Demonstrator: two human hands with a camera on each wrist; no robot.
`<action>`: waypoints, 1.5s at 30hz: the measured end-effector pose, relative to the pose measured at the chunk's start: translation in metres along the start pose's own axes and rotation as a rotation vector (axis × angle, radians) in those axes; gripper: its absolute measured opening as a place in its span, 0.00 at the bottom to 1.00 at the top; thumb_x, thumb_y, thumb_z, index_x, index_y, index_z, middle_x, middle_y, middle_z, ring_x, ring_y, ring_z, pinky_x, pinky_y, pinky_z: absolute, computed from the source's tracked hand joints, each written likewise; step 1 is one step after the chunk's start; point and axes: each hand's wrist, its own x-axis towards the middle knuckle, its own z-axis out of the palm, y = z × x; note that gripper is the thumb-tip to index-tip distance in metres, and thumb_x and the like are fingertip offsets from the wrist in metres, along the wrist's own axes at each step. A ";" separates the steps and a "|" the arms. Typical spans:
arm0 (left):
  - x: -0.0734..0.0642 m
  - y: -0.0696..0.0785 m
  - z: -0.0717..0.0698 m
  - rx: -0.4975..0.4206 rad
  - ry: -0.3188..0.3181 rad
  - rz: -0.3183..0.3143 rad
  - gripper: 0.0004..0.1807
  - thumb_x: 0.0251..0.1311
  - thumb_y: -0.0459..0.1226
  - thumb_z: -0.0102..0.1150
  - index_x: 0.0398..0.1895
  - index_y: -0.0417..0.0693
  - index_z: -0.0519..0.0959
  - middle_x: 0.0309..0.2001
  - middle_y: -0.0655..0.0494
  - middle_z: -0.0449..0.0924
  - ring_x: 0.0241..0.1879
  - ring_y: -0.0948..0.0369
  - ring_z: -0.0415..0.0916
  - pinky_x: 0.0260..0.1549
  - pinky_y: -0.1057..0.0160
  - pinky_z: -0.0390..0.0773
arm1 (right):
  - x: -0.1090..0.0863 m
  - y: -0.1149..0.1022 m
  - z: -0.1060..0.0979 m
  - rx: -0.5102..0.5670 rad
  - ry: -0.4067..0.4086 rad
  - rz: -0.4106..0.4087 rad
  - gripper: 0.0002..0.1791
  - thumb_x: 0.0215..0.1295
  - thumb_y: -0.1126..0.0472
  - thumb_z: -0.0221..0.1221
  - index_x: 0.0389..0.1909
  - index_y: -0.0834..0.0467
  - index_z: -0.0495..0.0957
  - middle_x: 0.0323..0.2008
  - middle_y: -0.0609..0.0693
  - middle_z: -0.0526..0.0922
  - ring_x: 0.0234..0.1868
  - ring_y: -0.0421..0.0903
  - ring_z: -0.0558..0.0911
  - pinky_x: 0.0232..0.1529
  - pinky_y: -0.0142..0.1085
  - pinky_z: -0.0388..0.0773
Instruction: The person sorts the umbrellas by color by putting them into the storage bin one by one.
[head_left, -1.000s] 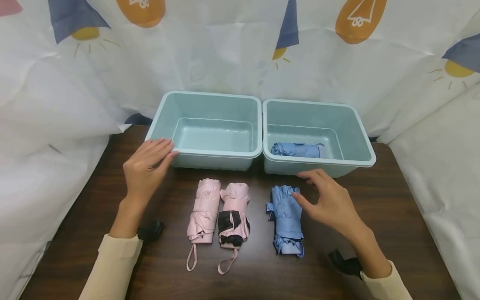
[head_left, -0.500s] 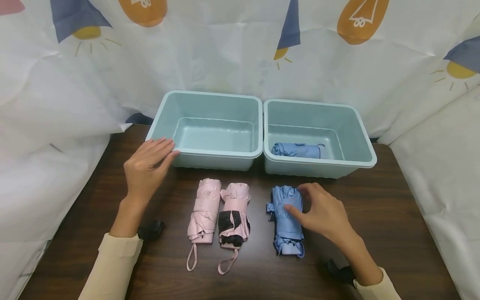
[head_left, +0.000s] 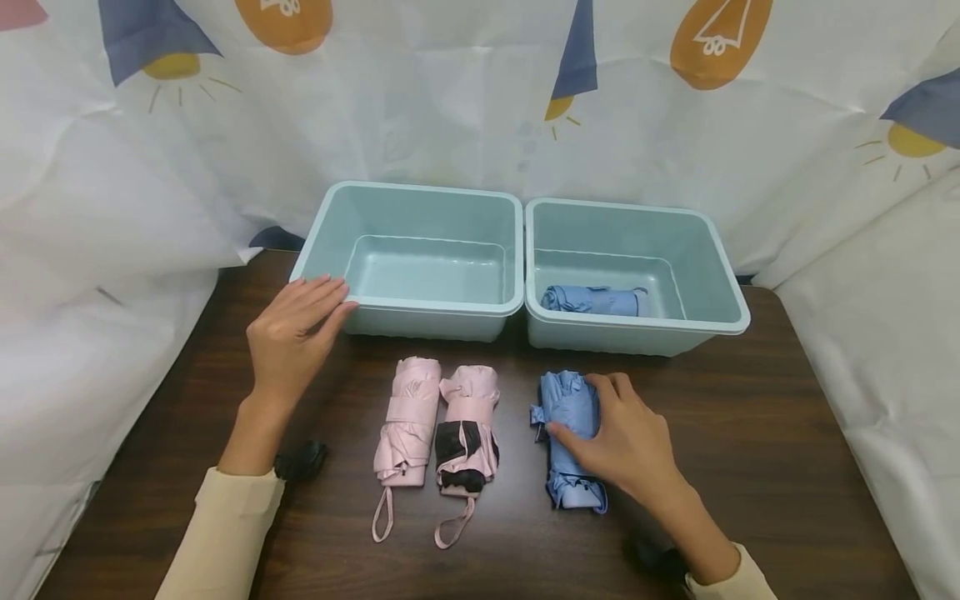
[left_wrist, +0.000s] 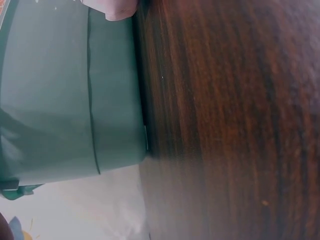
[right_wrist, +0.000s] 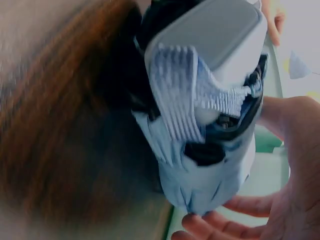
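Note:
My right hand (head_left: 630,446) is around a folded blue umbrella (head_left: 573,408) lying on the table, thumb on its left side and fingers at its far right side. In the right wrist view the blue umbrella's handle end and ribbed strap (right_wrist: 175,90) face the camera, with curled fingers (right_wrist: 220,227) along its side. My left hand (head_left: 292,333) rests on the near left corner of the left bin (head_left: 427,308), fingers over the rim. Two folded pink umbrellas, one (head_left: 408,417) and a second (head_left: 468,433) showing black patches, lie side by side.
A light green right bin (head_left: 637,325) stands against the left one and holds another folded blue umbrella (head_left: 592,300). Behind both bins hangs a white patterned curtain (head_left: 450,100). The dark wooden table (head_left: 337,542) extends toward me.
My right hand has come down and left from near the right bin's front onto the blue umbrella, and its thumb and fingers have closed around it. The left hand has stayed still.

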 end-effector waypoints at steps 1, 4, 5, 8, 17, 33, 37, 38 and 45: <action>0.000 0.000 0.000 0.000 0.002 0.000 0.20 0.58 0.36 0.78 0.55 0.46 0.89 0.53 0.45 0.90 0.56 0.44 0.89 0.75 0.57 0.74 | -0.001 -0.001 0.002 0.004 0.006 0.008 0.52 0.54 0.25 0.70 0.67 0.59 0.75 0.57 0.61 0.80 0.40 0.54 0.84 0.31 0.49 0.84; -0.001 -0.001 0.000 -0.001 0.004 -0.002 0.20 0.58 0.36 0.78 0.54 0.45 0.89 0.53 0.45 0.90 0.56 0.44 0.89 0.75 0.58 0.73 | -0.002 -0.005 0.005 0.006 0.008 0.032 0.53 0.54 0.25 0.70 0.68 0.60 0.73 0.59 0.62 0.81 0.40 0.55 0.85 0.33 0.51 0.85; -0.001 -0.001 0.000 -0.002 0.003 -0.003 0.20 0.58 0.36 0.78 0.55 0.46 0.89 0.53 0.45 0.90 0.56 0.44 0.89 0.76 0.58 0.73 | -0.002 -0.006 0.006 0.008 0.007 0.037 0.53 0.54 0.25 0.70 0.69 0.61 0.73 0.59 0.63 0.81 0.40 0.55 0.85 0.33 0.51 0.85; -0.001 0.000 0.000 -0.003 -0.003 -0.007 0.20 0.58 0.35 0.78 0.55 0.45 0.89 0.53 0.44 0.90 0.56 0.44 0.88 0.76 0.59 0.73 | -0.002 -0.008 0.008 0.014 -0.006 0.059 0.55 0.55 0.25 0.70 0.70 0.62 0.71 0.61 0.63 0.80 0.41 0.55 0.85 0.34 0.51 0.85; 0.001 0.000 -0.002 -0.006 0.005 0.000 0.19 0.58 0.35 0.78 0.54 0.45 0.89 0.51 0.43 0.91 0.56 0.44 0.89 0.75 0.57 0.74 | -0.002 -0.012 0.010 0.037 -0.032 0.080 0.59 0.54 0.27 0.72 0.74 0.65 0.66 0.64 0.65 0.79 0.43 0.56 0.85 0.37 0.54 0.86; 0.003 0.001 -0.004 0.000 -0.002 0.006 0.19 0.58 0.35 0.78 0.54 0.43 0.89 0.52 0.42 0.90 0.56 0.43 0.89 0.76 0.58 0.73 | 0.007 -0.009 -0.004 0.062 -0.234 0.127 0.56 0.55 0.30 0.72 0.70 0.70 0.71 0.58 0.66 0.85 0.44 0.55 0.85 0.39 0.52 0.84; 0.002 0.001 -0.003 -0.008 0.010 0.000 0.20 0.58 0.35 0.78 0.54 0.44 0.89 0.52 0.42 0.90 0.56 0.43 0.89 0.76 0.58 0.73 | 0.008 -0.010 -0.003 0.076 -0.274 0.125 0.58 0.59 0.31 0.70 0.74 0.70 0.65 0.63 0.69 0.81 0.48 0.57 0.85 0.46 0.57 0.85; 0.001 0.001 -0.002 -0.011 0.011 0.000 0.20 0.58 0.35 0.78 0.54 0.44 0.89 0.52 0.42 0.90 0.56 0.43 0.89 0.76 0.57 0.73 | 0.008 -0.010 -0.003 0.075 -0.284 0.123 0.58 0.60 0.31 0.69 0.75 0.70 0.63 0.64 0.69 0.79 0.49 0.58 0.85 0.47 0.58 0.85; 0.000 0.000 0.001 -0.023 0.007 -0.008 0.19 0.58 0.35 0.78 0.54 0.44 0.89 0.52 0.43 0.90 0.56 0.44 0.89 0.76 0.55 0.73 | 0.007 -0.016 0.003 0.039 -0.271 0.126 0.63 0.61 0.24 0.64 0.78 0.70 0.60 0.68 0.72 0.76 0.54 0.63 0.85 0.49 0.61 0.85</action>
